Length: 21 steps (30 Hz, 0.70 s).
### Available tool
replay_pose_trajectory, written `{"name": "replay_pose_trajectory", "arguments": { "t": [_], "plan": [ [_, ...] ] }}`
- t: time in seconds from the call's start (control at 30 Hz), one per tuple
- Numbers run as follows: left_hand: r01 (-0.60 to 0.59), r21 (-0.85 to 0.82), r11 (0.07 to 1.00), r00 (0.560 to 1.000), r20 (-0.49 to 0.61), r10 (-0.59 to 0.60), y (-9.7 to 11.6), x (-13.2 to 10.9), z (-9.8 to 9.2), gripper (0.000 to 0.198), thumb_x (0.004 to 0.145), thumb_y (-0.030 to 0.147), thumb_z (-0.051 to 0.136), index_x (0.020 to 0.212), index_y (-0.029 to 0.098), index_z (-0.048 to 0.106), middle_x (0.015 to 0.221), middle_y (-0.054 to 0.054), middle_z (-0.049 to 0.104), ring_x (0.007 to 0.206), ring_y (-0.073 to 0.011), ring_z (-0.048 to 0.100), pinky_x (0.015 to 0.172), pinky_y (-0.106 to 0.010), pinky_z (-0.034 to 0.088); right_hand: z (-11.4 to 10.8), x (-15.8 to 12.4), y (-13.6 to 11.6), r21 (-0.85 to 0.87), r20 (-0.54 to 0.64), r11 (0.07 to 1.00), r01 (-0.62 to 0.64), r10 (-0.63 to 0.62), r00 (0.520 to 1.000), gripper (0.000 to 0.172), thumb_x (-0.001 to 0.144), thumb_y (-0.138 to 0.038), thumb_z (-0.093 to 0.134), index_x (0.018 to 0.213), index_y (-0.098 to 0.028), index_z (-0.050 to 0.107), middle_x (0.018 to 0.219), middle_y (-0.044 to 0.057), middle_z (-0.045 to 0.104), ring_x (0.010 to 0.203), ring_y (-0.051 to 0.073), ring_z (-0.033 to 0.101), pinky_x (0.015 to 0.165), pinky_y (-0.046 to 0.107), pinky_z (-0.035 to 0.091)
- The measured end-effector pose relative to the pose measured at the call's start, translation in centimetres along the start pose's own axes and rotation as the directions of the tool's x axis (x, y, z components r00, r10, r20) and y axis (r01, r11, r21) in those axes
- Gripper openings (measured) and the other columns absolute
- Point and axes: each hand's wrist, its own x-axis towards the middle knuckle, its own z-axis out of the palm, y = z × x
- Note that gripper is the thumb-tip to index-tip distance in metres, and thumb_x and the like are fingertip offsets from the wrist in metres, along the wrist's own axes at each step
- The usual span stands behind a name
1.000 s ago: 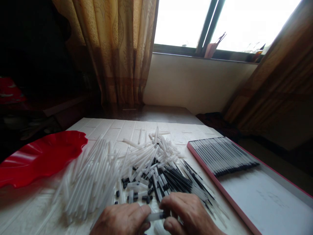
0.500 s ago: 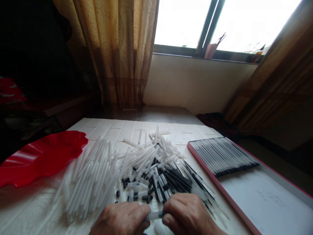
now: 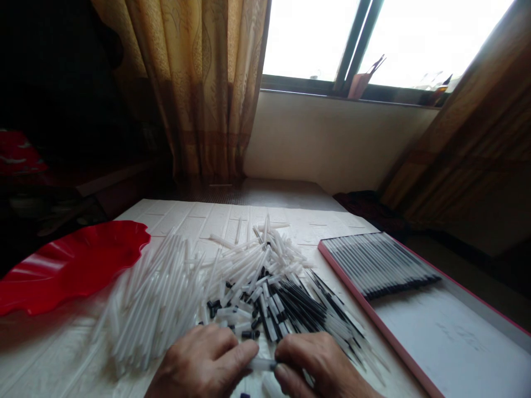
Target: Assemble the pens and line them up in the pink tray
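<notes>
Between my hands at the near edge is a translucent white pen tube [image 3: 262,364] with a dark right end; its ends are hidden in my fingers. My left hand [image 3: 203,359] pinches the tube's left part between thumb and fingers. The dark end sits in the closed fingers of my right hand [image 3: 317,359]. Just beyond lie short clear pieces, small black plugs [image 3: 250,334] and a bundle of thin black rods [image 3: 301,304], probably refills. A large heap of long translucent tubes [image 3: 155,304] is to the left of these.
A pink-edged tray [image 3: 410,354] at right holds a row of pens [image 3: 379,262] with black ends. A red wavy-rimmed dish [image 3: 78,260] stands at left. More white pieces [image 3: 286,251] are piled at the middle back of the white brick-patterned table cover [image 3: 178,213].
My left hand has shifted slightly, its thumb now lying along the top of the tube. My right hand stays at the dark end, its fingers slightly rearranged.
</notes>
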Motion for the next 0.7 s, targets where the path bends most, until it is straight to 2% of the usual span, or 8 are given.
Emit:
{"name": "replay_pose_trajectory", "arguments": {
  "t": [0.13,0.23,0.3,0.37,0.43,0.53,0.6,0.7],
  "plan": [
    [0.004,0.027,1.0,0.996,-0.093,-0.001,-0.2,0.0,0.0,0.036,0.107,0.035,0.032,0.113,0.026,0.067,0.085,-0.002,0.071,0.075,-0.018,0.067,0.07,-0.029,0.053,-0.3,-0.1,-0.5,0.208,0.055,0.974,-0.091,0.082,0.995,0.038,0.102,-0.042,0.04,0.074,-0.022,0.055,0.059,-0.004,0.056,0.05,0.009,0.052,0.049,0.019,0.036],
    [0.034,0.097,0.995,0.968,-0.25,-0.009,-0.3,0.2,-0.3,0.028,0.105,0.029,0.042,0.117,0.027,0.066,0.102,-0.004,0.071,0.097,-0.0203,0.067,0.091,-0.034,0.051,-0.6,-0.1,-0.6,0.229,-0.057,0.964,-0.135,0.152,0.987,0.04,0.103,-0.04,0.04,0.07,-0.021,0.054,0.057,-0.004,0.057,0.049,0.01,0.054,0.049,0.018,0.038],
    [0.084,0.07,0.994,0.949,-0.309,-0.059,-0.3,0.2,-0.6,0.021,0.102,0.029,0.05,0.116,0.026,0.066,0.105,-0.004,0.071,0.103,-0.0207,0.066,0.098,-0.034,0.049,-0.7,-0.2,-0.5,0.208,-0.178,0.955,-0.21,0.248,0.952,0.04,0.103,-0.037,0.04,0.071,-0.021,0.056,0.059,-0.003,0.059,0.052,0.01,0.056,0.051,0.019,0.04],
    [0.122,-0.062,0.991,0.95,-0.283,-0.134,-0.2,0.1,-0.9,0.018,0.102,0.032,0.052,0.114,0.026,0.064,0.1,-0.002,0.073,0.099,-0.0182,0.068,0.094,-0.029,0.052,-0.7,-0.3,-0.4,0.201,-0.275,0.95,-0.238,0.288,0.917,0.038,0.104,-0.036,0.04,0.074,-0.021,0.059,0.061,-0.002,0.06,0.053,0.011,0.057,0.053,0.019,0.042],
    [0.162,-0.271,0.949,0.961,-0.176,-0.214,-0.1,-0.1,-0.7,0.022,0.103,0.038,0.049,0.114,0.026,0.064,0.097,-0.001,0.074,0.091,-0.0155,0.071,0.084,-0.022,0.056,-0.2,-0.2,-0.5,0.156,-0.338,0.972,-0.175,0.219,0.915,0.035,0.104,-0.035,0.041,0.078,-0.021,0.06,0.062,-0.002,0.06,0.053,0.012,0.057,0.052,0.02,0.042],
    [0.333,-0.601,0.727,0.929,0.077,-0.362,0.0,-0.7,0.3,0.031,0.104,0.046,0.045,0.12,0.027,0.063,0.099,-0.002,0.077,0.083,-0.0152,0.075,0.073,-0.019,0.059,1.0,0.1,-0.6,-0.047,-0.397,0.999,0.02,-0.037,0.917,0.035,0.104,-0.034,0.039,0.08,-0.02,0.061,0.059,-0.001,0.059,0.049,0.012,0.055,0.048,0.023,0.037],
    [0.43,-0.765,0.48,0.87,0.208,-0.447,0.0,-0.9,1.1,0.038,0.103,0.051,0.042,0.123,0.025,0.062,0.101,-0.005,0.078,0.08,-0.0173,0.076,0.069,-0.023,0.061,1.8,0.5,-0.7,-0.18,-0.342,0.976,0.127,-0.183,0.922,0.042,0.106,-0.035,0.034,0.078,-0.02,0.061,0.056,0.0,0.059,0.045,0.012,0.053,0.045,0.025,0.034],
    [0.426,-0.899,0.1,0.759,0.295,-0.58,0.3,-0.7,1.5,0.045,0.096,0.062,0.049,0.109,0.022,0.067,0.095,-0.007,0.078,0.083,-0.0206,0.075,0.072,-0.027,0.061,2.2,0.8,-0.5,-0.274,-0.204,0.935,0.226,-0.286,0.936,0.053,0.108,-0.038,0.027,0.071,-0.021,0.061,0.053,-0.001,0.06,0.043,0.011,0.053,0.043,0.026,0.031]
  ]
}}
